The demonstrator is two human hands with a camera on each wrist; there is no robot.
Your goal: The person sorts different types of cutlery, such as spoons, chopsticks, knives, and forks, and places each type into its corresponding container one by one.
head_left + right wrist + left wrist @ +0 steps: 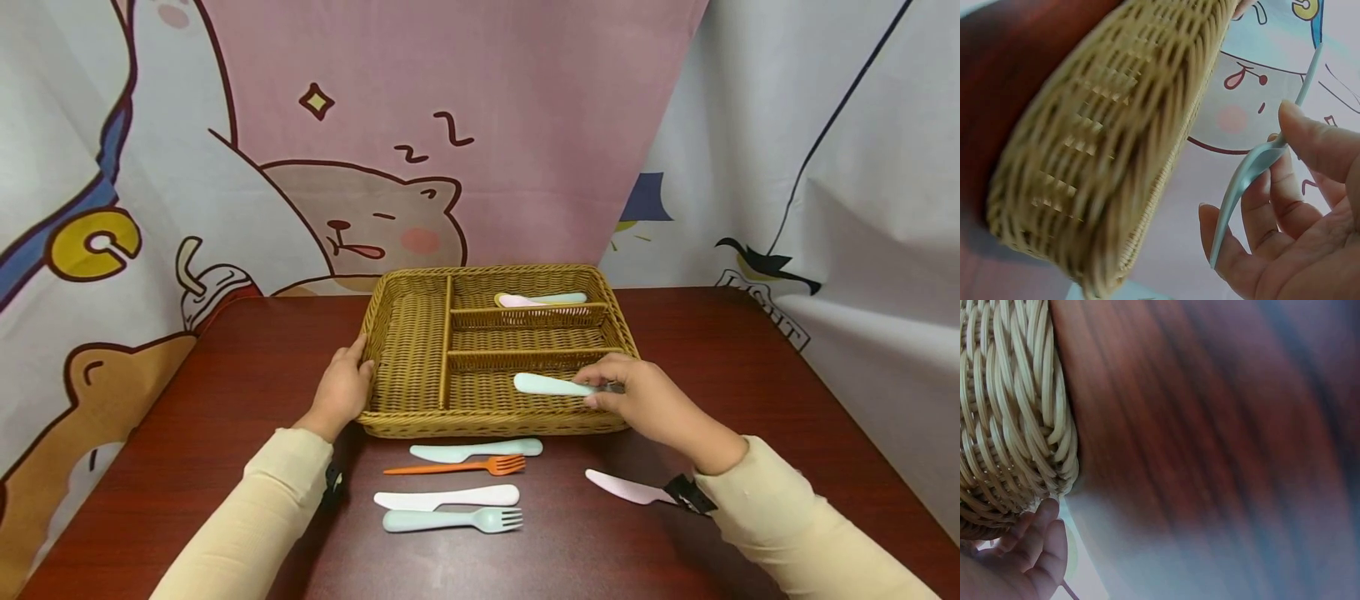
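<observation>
A mint-green fork (551, 385) is pinched between the thumb and fingers of my right hand (637, 393), above the front right compartment of a wicker cutlery tray (487, 422). The right wrist view shows this fork (1266, 153) edge on, with its curved head toward the fingers. My left hand (343, 387) holds the tray's left side at the rim. In the left wrist view, its fingers (1047, 537) are at the woven edge. The back right compartment contains a pink spoon (517, 300) and a mint-green utensil (562, 297).
In front of the tray lie a mint knife (480, 451), an orange fork (450, 468), a white knife (450, 497) and a mint fork (442, 520). A pink knife (626, 487) lies farther right, partly behind the right wrist strap. A printed curtain (540, 125) hangs behind the table.
</observation>
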